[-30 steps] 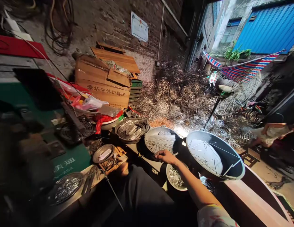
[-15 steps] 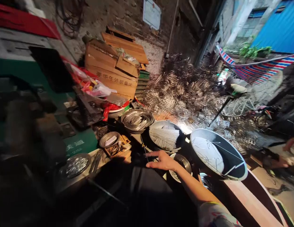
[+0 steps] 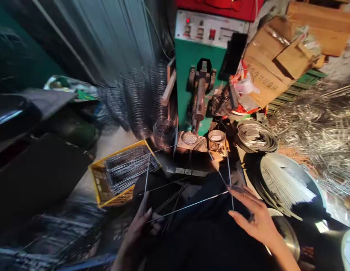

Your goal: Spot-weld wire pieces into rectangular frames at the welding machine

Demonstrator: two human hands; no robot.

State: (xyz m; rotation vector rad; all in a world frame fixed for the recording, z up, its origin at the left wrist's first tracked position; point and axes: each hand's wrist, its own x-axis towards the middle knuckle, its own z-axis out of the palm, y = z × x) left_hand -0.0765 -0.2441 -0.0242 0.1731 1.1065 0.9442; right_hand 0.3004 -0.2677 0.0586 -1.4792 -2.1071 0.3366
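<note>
Thin metal rods form a rough four-sided wire frame [image 3: 188, 206] above my dark-clothed lap. My left hand [image 3: 139, 224] is closed on its left side, with the thumb and fingers around the rods. At the right corner, my right hand [image 3: 255, 214] has its fingertips on the rods, thumb below and fingers above. Whether the rods are joined at the corners I cannot tell. Beyond the frame stands a green machine [image 3: 183, 82] with a dark metal arm [image 3: 200, 99]. A small dish of shiny bits [image 3: 190, 138] sits at its foot.
A yellow crate [image 3: 97, 186] of metal rods lies at left, near stacked wire coils [image 3: 135, 101]. At right are a round pan of coiled strips [image 3: 256, 135] and a basin [image 3: 312, 177] of straight rods. A cardboard box [image 3: 265, 71] and piled wire racks [image 3: 324, 116] stand behind.
The view has swung left toward the green machine. My left hand and the wire frame now show clearly. My right hand, earlier stretched out beside the pans, now touches the frame.
</note>
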